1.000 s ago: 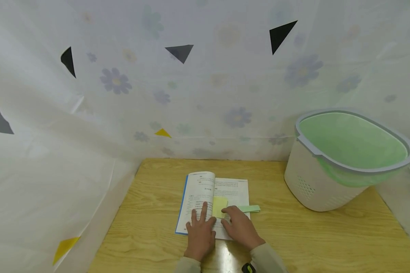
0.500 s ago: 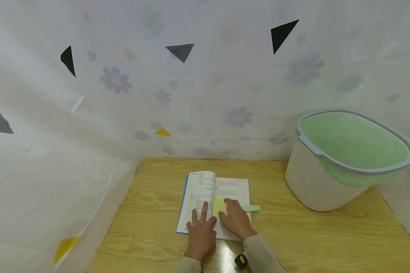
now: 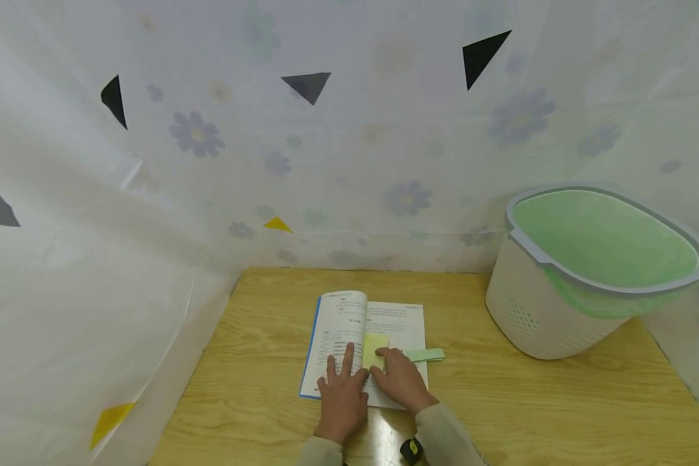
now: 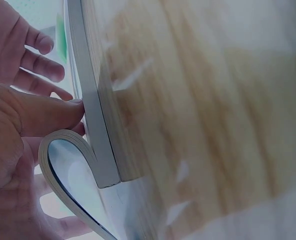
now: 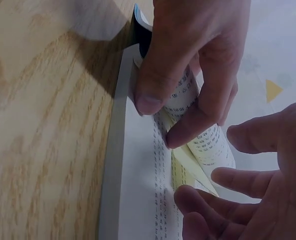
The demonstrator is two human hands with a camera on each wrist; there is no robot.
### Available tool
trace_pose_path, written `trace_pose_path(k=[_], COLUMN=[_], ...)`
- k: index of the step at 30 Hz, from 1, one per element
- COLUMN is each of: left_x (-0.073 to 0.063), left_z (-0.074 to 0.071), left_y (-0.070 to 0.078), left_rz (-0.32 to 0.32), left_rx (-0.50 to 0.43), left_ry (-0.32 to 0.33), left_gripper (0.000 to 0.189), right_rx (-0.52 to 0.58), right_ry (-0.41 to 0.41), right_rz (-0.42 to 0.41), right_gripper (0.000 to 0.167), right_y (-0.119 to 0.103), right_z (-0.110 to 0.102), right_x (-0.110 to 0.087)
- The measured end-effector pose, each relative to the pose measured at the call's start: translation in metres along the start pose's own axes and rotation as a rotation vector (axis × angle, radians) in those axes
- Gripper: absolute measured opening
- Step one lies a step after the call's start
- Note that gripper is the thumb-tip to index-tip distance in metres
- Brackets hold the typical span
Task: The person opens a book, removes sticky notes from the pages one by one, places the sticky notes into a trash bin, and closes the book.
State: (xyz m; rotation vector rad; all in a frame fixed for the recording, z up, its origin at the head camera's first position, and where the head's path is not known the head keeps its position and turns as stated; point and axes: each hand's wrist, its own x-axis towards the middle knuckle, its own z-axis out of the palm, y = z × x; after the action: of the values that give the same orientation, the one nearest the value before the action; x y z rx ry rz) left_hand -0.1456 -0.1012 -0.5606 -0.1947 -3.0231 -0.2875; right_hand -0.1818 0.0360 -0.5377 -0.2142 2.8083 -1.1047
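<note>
An open book (image 3: 395, 317) with a blue cover edge lies on the wooden table, its left pages bulging at the fold. My left hand (image 3: 343, 404) rests on the left page with fingers spread; in the right wrist view its thumb (image 5: 150, 102) presses beside the fold. A yellow sticky note (image 3: 375, 344) lies on the right page along the fold, one edge lifted in the right wrist view. My right hand (image 3: 404, 378) is over the right page, thumb and forefinger apart at the note. A pale green paper strip (image 3: 428, 355) juts past the book's right edge.
A white basket (image 3: 512, 304) with a grey rim and green liner stands at the table's right. A pale flowered sheet (image 3: 349, 162) hangs behind and at the sides. A small black device (image 3: 411, 450) is beside the right sleeve.
My right hand has shifted slightly left over the page, moving back and forth at the yellow note, covering and uncovering the green strip's inner end. My left hand has stayed in place.
</note>
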Motion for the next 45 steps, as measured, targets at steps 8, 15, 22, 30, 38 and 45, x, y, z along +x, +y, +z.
trace_pose_path(k=[8,15,22,30,38,45], left_x=[-0.001,-0.001,-0.001,0.0,0.0,0.0], left_z=[0.001,0.003,-0.001,-0.004,-0.004,-0.002], left_y=[0.0,-0.002,-0.001,0.001,0.002,0.001], left_rz=[-0.013,-0.001,0.004,-0.001,-0.011,-0.011], left_rx=[-0.011,-0.004,-0.005,-0.009,-0.018,-0.011], left_ry=[-0.033,-0.012,-0.009,-0.009,-0.018,-0.018], left_gripper=[0.036,0.035,0.032,0.031,0.031,0.031], right_rx=[0.022,0.013,0.016,0.016,-0.003,-0.004], right_ry=[0.013,0.026,0.021,0.013,0.009,-0.005], right_rz=[-0.053,-0.065,-0.052,-0.047,-0.063,-0.057], right_gripper=[0.038,0.038,0.039,0.04,0.041,0.042], right_y=[0.004,0.007,0.006,0.007,0.008,0.008], right_z=[0.006,0.009,0.009,0.01,0.011,0.011], right_x=[-0.004,-0.005,-0.005,-0.005,-0.008,-0.008])
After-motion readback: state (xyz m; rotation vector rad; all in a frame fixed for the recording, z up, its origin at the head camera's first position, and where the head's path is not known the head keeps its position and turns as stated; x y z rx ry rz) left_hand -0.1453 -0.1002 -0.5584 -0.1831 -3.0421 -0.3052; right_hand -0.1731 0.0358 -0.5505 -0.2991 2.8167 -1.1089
